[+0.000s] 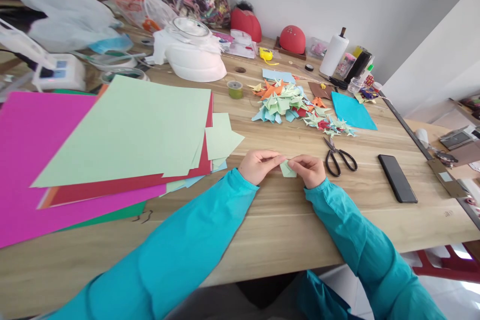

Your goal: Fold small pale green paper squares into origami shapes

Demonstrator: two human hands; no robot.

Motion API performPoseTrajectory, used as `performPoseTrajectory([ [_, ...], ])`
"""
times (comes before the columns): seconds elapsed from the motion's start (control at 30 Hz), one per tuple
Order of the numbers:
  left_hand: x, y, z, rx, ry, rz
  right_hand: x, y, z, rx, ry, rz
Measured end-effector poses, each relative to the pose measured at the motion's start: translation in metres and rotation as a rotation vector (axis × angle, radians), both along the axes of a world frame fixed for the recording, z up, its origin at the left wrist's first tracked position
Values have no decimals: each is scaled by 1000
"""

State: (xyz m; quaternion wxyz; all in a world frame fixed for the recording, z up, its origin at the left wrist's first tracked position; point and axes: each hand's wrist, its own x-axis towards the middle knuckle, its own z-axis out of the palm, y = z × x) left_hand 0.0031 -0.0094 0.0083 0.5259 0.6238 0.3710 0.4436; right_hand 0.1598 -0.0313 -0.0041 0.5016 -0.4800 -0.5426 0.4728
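A small folded piece of pale green paper is pinched between my two hands, just above the wooden table. My left hand grips its upper left corner with thumb and forefinger. On the other side, the thumb and fingers of my right hand close on its upper right edge. Black-handled scissors lie just right of my right hand. Beyond my hands is a heap of folded paper shapes in green, blue, orange and red. Small pale green sheets lie to the left of my left hand.
Large coloured sheets cover the table's left side. A black phone lies at the right. Behind stand a white bowl-like form, a spool, a red dome and a white roll. A turquoise sheet lies right of the heap.
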Motion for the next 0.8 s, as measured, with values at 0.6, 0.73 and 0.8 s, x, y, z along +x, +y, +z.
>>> performPoseTrajectory([
  [0.6, 2, -4, -5, 273, 76, 27, 3, 10, -3, 195, 119, -4],
  [0.73, 2, -5, -4, 243, 78, 31, 5, 11, -4, 218, 101, 15],
  [0.8, 3, -5, -5, 192, 65, 22, 5, 11, -3, 205, 90, 32],
])
